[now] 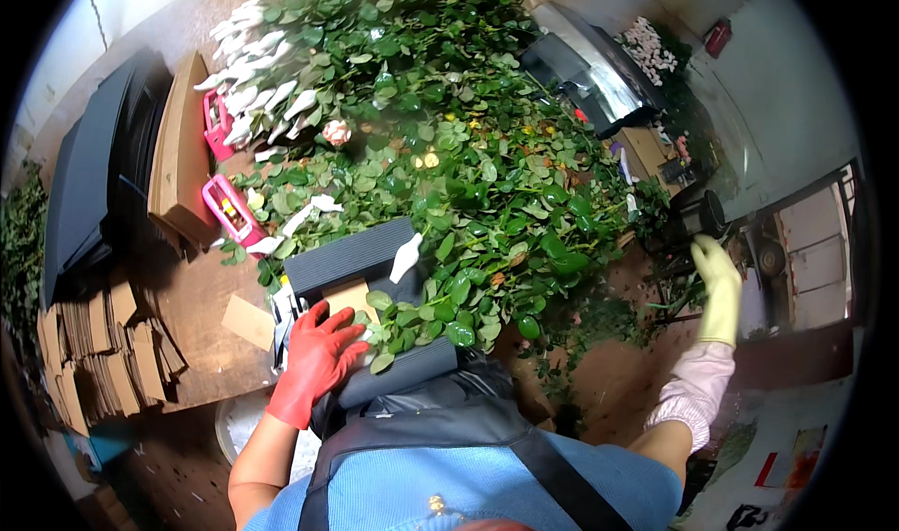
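My left hand (316,353), in a red rubber glove, lies with its fingers spread at the left end of a dark ribbed sheet (351,255). Its fingertips are beside leafy rose stems (421,325) and a piece of brown cardboard (348,299) within the sheet. One white-sleeved rose bud (406,258) rests over the sheet's far edge. Out to the right, my right hand (715,267) wears a pale yellow glove and reaches near a dark bucket (700,214). Its fingers are too small and bunched to make out whether they hold anything.
A large heap of leafy roses (468,147) covers the table (197,344). Two pink-framed holders (232,214) stand left of it, near cardboard (183,147) and dark sheets (103,166). Cut cardboard pieces (112,353) are stacked near left; a dark glossy box (599,67) stands far right.
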The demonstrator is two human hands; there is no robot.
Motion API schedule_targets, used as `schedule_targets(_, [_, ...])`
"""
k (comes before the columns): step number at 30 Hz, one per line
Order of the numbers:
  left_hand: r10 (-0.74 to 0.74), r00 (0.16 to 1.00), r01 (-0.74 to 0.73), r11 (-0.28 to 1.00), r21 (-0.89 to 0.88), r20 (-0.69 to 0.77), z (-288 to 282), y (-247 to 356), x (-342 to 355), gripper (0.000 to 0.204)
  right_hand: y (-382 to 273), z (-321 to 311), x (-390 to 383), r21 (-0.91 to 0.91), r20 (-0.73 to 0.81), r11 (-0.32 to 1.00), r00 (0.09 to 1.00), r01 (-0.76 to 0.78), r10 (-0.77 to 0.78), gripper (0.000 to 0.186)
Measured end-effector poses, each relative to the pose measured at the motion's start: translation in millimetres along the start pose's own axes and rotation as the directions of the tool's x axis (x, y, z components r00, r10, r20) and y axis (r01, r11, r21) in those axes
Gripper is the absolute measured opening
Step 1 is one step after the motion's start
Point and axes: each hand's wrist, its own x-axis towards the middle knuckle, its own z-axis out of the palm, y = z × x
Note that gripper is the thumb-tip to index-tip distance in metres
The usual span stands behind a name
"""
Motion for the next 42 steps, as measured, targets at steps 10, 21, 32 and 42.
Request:
schedule_targets(10, [-0.116, 0.993, 0.103, 0.944, -0.313, -0.020, 25, -5, -1, 0.026, -410, 187, 34, -0.098, 0.058, 0.173, 0.179, 0.980, -0.982, 0.083])
schedule_targets(21, [-0.183, 0.983, 0.180, 0.904, -0.388, 0.029, 15, 2, -2, 0.027, -551, 185, 69, 0.492, 0.524, 0.759, 0.551, 0.426, -0.649, 0.071])
schedule_targets(32, [-0.216, 0.970, 0.237, 0.766, -0.598, 0.108, 33, -12, -10, 0.053, -634, 231, 200, -0.596, 0.049, 0.456, 0.596, 0.661, -0.801, 0.064])
schedule_targets(42, [-0.208, 0.967, 0.256, 0.804, -0.537, 0.151, 27, -13, -6, 0.059, -650, 247, 244, -0.383, 0.061, 0.622, 0.690, 0.683, -0.721, 0.024])
